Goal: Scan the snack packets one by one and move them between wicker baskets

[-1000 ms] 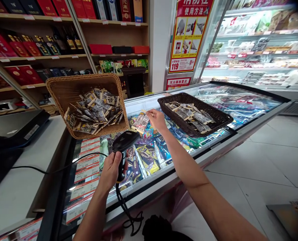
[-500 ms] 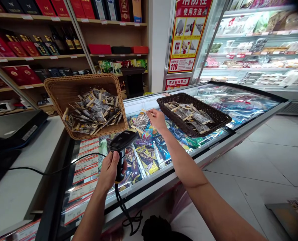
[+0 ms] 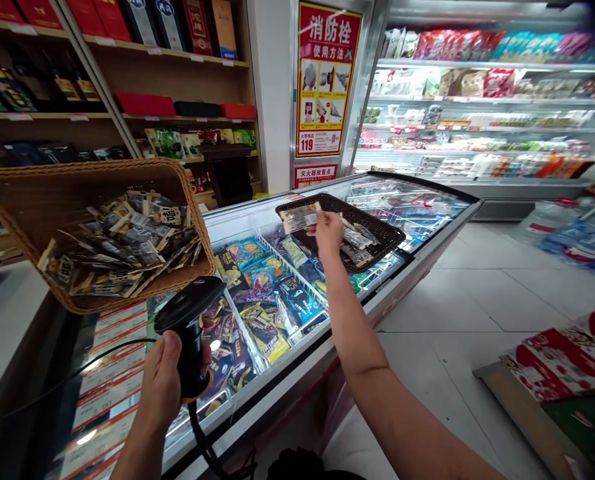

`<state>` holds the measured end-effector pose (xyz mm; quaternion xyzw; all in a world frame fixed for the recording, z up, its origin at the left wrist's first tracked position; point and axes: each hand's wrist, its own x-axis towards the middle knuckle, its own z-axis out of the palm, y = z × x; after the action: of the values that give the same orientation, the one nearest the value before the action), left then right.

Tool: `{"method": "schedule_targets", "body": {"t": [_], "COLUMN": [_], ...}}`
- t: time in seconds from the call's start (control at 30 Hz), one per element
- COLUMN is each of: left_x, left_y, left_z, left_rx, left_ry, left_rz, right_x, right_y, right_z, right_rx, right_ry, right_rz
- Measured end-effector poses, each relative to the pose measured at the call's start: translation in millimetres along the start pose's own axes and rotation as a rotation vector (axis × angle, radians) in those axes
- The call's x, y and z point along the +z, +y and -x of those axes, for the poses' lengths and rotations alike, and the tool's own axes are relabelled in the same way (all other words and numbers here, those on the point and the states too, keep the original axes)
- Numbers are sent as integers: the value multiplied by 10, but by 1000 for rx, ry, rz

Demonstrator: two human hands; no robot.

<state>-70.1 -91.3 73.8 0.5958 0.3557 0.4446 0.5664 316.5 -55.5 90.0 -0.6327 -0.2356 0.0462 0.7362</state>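
Note:
My left hand [image 3: 165,373] is wrapped round the handle of a black barcode scanner [image 3: 190,317], its cord hanging down below. Between the fingers of my right hand [image 3: 328,233] is a small snack packet [image 3: 300,217] in clear and cream wrapping. That packet is above the left end of a dark brown wicker basket [image 3: 395,235], where several similar packets [image 3: 356,255] lie. To the left, a larger tan wicker basket [image 3: 12,175], tilted toward me, holds a heap of the same kind of packets [image 3: 137,230].
Both baskets rest on a glass-topped chest freezer [image 3: 297,353] stocked with bagged ice creams [image 3: 265,330]. Price labels [image 3: 110,373] line its left end. Shelves of boxes and bottles [image 3: 147,105] stand behind; a lit display fridge [image 3: 477,100] is at the right. Boxes [image 3: 567,353] sit on the floor.
My right hand has carried the packet from over the freezer's middle to over the dark basket. The view has swung right. My left hand still grips the scanner.

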Motion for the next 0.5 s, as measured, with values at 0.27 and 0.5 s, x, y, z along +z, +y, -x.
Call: {"method": "schedule_targets", "body": {"t": [0.27,0.5], "left_x": [20,10], "left_y": [33,27], "left_z": [18,-18], "left_rx": [-11,-51], "left_ry": [2,82], "left_rz": [12,30], "right_x": [-562,635], "right_y": [182,19], "right_z": [-431,405], "right_rx": [164,-141], "right_ry": [211,-276], "right_rz": [-99,-50]}}
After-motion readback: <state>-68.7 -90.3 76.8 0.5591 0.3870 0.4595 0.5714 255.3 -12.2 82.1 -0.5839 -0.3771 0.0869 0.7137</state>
